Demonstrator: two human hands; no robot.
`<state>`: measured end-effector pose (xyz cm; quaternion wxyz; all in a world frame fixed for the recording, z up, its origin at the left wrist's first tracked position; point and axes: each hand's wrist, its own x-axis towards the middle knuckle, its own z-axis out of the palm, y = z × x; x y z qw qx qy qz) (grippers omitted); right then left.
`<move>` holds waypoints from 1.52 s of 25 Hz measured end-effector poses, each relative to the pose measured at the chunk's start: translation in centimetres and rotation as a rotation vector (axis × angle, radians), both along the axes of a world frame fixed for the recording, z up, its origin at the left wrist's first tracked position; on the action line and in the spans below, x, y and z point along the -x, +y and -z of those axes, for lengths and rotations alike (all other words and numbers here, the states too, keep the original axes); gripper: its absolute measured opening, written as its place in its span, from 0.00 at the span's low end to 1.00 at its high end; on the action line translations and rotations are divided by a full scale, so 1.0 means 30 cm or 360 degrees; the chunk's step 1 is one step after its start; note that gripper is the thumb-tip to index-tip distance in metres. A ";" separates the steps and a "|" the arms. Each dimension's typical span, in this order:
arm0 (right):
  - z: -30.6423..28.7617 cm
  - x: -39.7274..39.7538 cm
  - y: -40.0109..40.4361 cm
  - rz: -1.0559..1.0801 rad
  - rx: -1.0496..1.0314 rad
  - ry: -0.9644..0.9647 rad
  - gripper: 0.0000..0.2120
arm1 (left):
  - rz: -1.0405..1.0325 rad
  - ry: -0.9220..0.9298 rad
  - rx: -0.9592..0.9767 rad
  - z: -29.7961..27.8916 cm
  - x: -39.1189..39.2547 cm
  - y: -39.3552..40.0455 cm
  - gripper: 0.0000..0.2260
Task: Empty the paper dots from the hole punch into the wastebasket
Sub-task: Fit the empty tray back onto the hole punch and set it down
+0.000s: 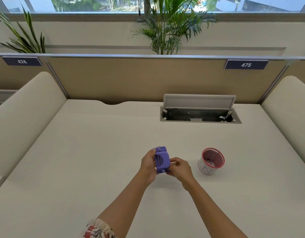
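Observation:
A purple hole punch (162, 160) is held above the white desk, turned on its side with its handle facing me. My left hand (148, 162) grips its left side. My right hand (178, 167) pinches its lower right edge, fingers curled against the base. To the right stands a small pink mesh wastebasket (211, 161) with a white label on its wall and some dark scraps inside. The punch is apart from the basket, about a hand's width to its left. I cannot see any paper dots.
The white desk (96, 160) stretches around me, with padded cream dividers left and right. An open cable tray (199, 115) with its lid up lies at the back right. A tan partition with number plates and plants stands behind.

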<state>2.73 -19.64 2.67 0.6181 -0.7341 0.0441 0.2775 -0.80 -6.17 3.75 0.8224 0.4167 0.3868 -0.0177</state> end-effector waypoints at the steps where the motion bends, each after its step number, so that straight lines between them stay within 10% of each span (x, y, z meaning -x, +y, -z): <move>1: 0.000 -0.001 0.001 0.0018 -0.0023 0.0010 0.08 | 0.0016 -0.0024 -0.0006 0.002 -0.002 0.002 0.11; 19: 0.023 -0.044 0.012 0.0049 -0.0082 0.0061 0.12 | 0.0401 -0.0255 -0.0643 0.009 0.006 0.006 0.28; 38: -0.028 -0.274 0.089 -0.0470 -0.0050 -0.0028 0.12 | 0.0961 -0.0210 -0.0398 0.034 -0.048 0.153 0.23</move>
